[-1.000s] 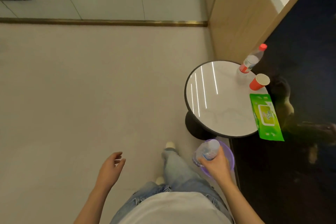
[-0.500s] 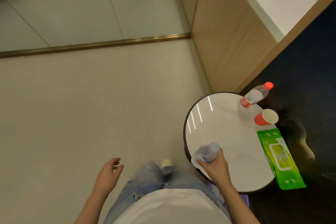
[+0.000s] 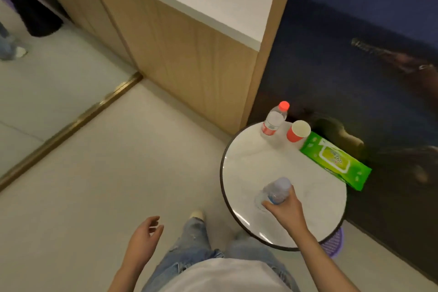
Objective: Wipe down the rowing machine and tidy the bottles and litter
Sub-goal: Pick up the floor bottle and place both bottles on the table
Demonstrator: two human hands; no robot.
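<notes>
Cabinetry of pale wood with a white top (image 3: 189, 59) fills the upper view, above a light tiled floor (image 3: 106, 173). No rowing machine is in sight. Next in size is the round white stone-look table with a dark rim (image 3: 248, 156), standing against a dark blue wall. On its far right edge lies the flat green pack of wet wipes (image 3: 335, 160), overhanging the rim. A purple slatted plastic basket (image 3: 336, 244) peeks out from under the table's near edge.

The right hand (image 3: 288, 212) has its fingers and thumb wrapped round a clear, capless-looking plastic bottle with a blue label (image 3: 275, 191), held tilted over the near part of the table. Whether its base touches the top cannot be told. The left hand (image 3: 144, 239) hangs over the floor, fingers loosely curled and holding nothing.

A second ago that bottle was above the purple basket, off the table's near side; half a second ago it was crossing the rim; now it is well over the tabletop. That suggests the bottle is being gathered with the others rather than binned.

At the far edge stand an upright clear plastic bottle with a red cap and red label (image 3: 273, 118) and, just beside it, a red paper cup (image 3: 297, 131) with a pale inside. Neither has shifted on the table.
</notes>
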